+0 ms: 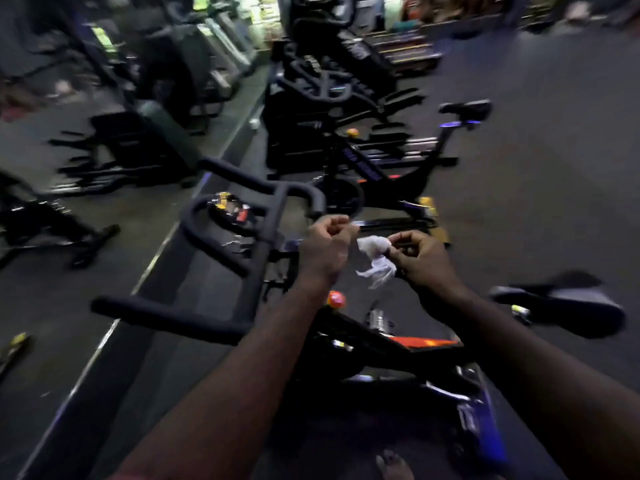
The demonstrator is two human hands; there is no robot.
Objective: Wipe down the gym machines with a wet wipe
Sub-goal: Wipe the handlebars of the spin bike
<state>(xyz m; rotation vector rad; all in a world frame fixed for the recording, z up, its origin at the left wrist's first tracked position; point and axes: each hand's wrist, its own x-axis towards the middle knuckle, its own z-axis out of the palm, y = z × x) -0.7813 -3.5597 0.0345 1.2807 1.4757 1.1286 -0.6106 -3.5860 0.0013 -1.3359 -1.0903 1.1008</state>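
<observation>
A black spin bike stands right below me, its looped handlebar [242, 244] to the left and its saddle [568, 306] to the right. A crumpled white wet wipe [375, 258] hangs between my two hands above the bike's frame. My right hand [420, 259] pinches the wipe at its right side. My left hand [327, 245] is curled into a fist just left of the wipe, beside the handlebar's right end; whether its fingers hold an edge of the wipe is blurred. An orange knob [336, 299] sits on the frame below my left wrist.
A second spin bike [381, 168] stands just beyond, with more bikes [329, 84] in a row behind it. Other dark machines [131, 150] fill the left side across a floor strip. Grey floor [554, 185] spreads to the right. A bare foot [394, 465] shows at the bottom.
</observation>
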